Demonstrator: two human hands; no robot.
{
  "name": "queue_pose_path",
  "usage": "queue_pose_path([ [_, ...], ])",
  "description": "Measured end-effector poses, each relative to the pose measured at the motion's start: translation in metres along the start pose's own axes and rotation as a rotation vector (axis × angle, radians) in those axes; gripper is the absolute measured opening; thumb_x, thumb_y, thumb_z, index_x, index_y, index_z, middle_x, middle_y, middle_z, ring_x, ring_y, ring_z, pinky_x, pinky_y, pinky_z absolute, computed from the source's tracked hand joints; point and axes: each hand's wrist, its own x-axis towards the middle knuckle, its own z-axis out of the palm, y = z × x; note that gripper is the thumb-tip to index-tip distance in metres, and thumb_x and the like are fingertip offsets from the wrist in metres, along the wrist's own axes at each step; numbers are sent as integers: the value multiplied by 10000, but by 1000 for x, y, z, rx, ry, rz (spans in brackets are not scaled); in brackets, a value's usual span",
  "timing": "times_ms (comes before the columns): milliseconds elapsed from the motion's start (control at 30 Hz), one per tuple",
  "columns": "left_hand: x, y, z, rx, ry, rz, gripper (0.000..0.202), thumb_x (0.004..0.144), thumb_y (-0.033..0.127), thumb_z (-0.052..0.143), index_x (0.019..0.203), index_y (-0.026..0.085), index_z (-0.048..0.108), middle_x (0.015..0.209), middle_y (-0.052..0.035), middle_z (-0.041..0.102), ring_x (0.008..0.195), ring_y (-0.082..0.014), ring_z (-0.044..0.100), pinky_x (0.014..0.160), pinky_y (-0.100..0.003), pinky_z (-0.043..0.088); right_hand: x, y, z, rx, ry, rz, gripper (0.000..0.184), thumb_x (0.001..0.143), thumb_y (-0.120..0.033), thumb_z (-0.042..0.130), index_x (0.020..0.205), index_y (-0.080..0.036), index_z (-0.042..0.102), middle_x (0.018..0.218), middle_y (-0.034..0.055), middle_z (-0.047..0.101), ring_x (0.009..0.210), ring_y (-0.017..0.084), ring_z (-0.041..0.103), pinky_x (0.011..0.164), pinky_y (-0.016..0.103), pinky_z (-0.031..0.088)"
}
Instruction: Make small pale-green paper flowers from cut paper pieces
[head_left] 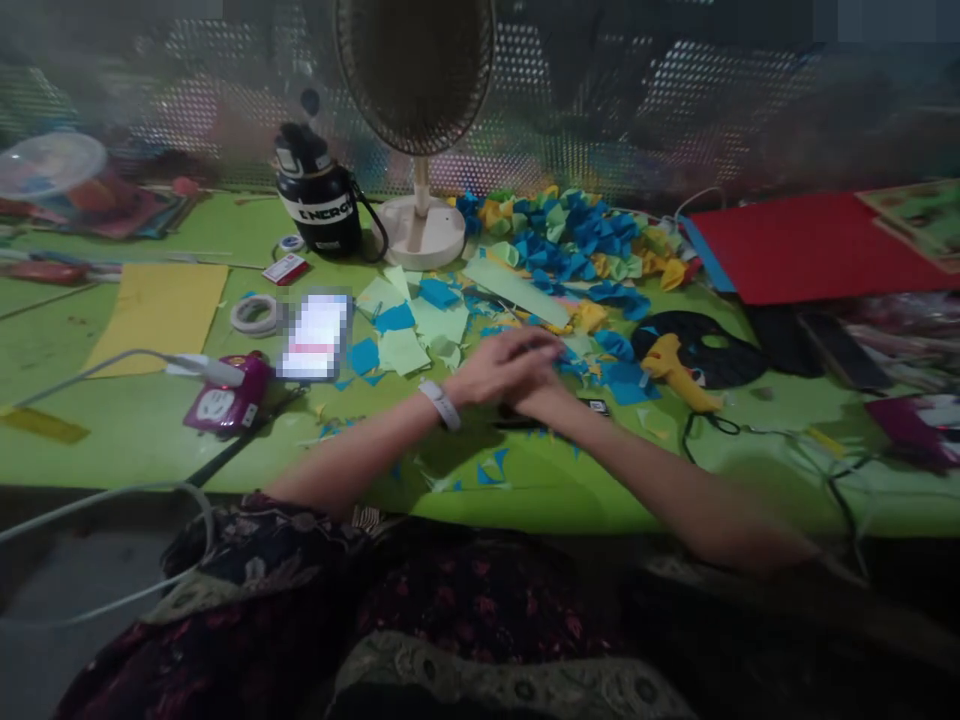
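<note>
My left hand (495,368), with a pale band (440,404) at its wrist, lies across my right hand (538,388) above the middle of the table. The left fingers are stretched out over the right hand, and no object shows in them. My right hand's fingers are mostly hidden under the left. Below the hands is a flat dark object (517,416), its kind unclear. Close beyond them are cut pieces of light green paper (405,345), blue paper scraps (628,380) and a pale green strip (517,290).
A yellow glue gun (679,375) rests on a black disc (724,365) to the right. Left stand a lit phone (313,338), a tape roll (255,314) and a purple socket box (229,398). Behind are a black bottle (319,200), a fan (420,225) and crumpled paper pieces (570,230).
</note>
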Motion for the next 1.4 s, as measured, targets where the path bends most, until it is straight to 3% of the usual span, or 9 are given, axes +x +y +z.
queue_pose_path([
  [100, -19, -12, -21, 87, 314, -209, 306, 896, 335, 495, 1063, 137, 658, 1128, -118, 700, 1058, -225, 618, 951, -365, 472, -12, -10, -20, 4, 101, 40, 378, 966, -322, 393, 1142, -191, 701, 1153, 124, 711, 1167, 338, 604, 1051, 524, 429],
  [233, -44, -8, -35, 149, 86, -328, 286, 876, 302, 476, 966, 140, 693, 882, -68, 716, 794, -179, 627, 744, -313, 485, -41, -14, -46, 117, 94, -4, 369, 950, -455, 472, 1074, -222, 729, 1153, 83, 725, 1088, 277, 656, 989, 445, 484],
  [367, -50, -2, -25, 164, -169, -374, 328, 786, 273, 593, 1071, 134, 679, 772, -41, 698, 645, -148, 591, 604, -268, 448, -66, -5, -56, -9, -112, -94, 472, 762, -481, 741, 1160, -230, 713, 1213, 95, 705, 1150, 308, 630, 991, 440, 479],
  [533, -48, -9, -19, -3, -241, -387, 343, 772, 238, 649, 1104, 154, 652, 757, -19, 702, 621, -129, 613, 586, -247, 473, -77, 0, -52, -81, -132, -35, 344, 813, -379, 709, 1133, -254, 728, 1136, 69, 743, 1051, 287, 674, 919, 418, 511],
  [733, -45, -6, -65, -108, -12, -332, 351, 758, 291, 736, 1071, 144, 677, 787, -38, 684, 666, -118, 617, 642, -259, 496, -56, 9, -54, -43, 46, -25, 416, 803, -405, 714, 1198, -278, 711, 1216, 56, 725, 1124, 300, 661, 993, 469, 489],
  [867, -44, -4, -80, -158, 152, -296, 323, 782, 314, 725, 1054, 146, 684, 785, -33, 672, 685, -109, 612, 654, -252, 492, -30, 12, -57, -18, 6, -40, 400, 765, -431, 725, 1112, -232, 739, 1104, 76, 752, 1022, 299, 686, 932, 473, 515],
  [1033, -43, -5, -77, -124, 213, -247, 301, 807, 325, 700, 1046, 143, 687, 822, -40, 683, 730, -112, 623, 679, -252, 499, -11, -2, -64, 384, 34, -46, 382, 791, -338, 631, 1142, -211, 712, 1179, 78, 727, 1096, 247, 667, 988, 435, 502],
  [1200, -43, -7, -73, -239, 251, -307, 286, 791, 322, 728, 1006, 136, 692, 839, -39, 691, 749, -113, 637, 709, -260, 525, -4, -18, -53, 648, -66, 49, 400, 736, -328, 689, 1107, -179, 698, 947, 51, 762, 849, 196, 715, 834, 366, 572],
  [1400, -41, -10, -50, -588, 378, -496, 426, 710, 447, 817, 971, 149, 660, 866, -24, 668, 763, -118, 654, 647, -233, 525, -8, -19, -36, 773, 119, 132, 416, 698, -346, 738, 1074, -171, 697, 864, 39, 756, 745, 166, 698, 742, 328, 590],
])
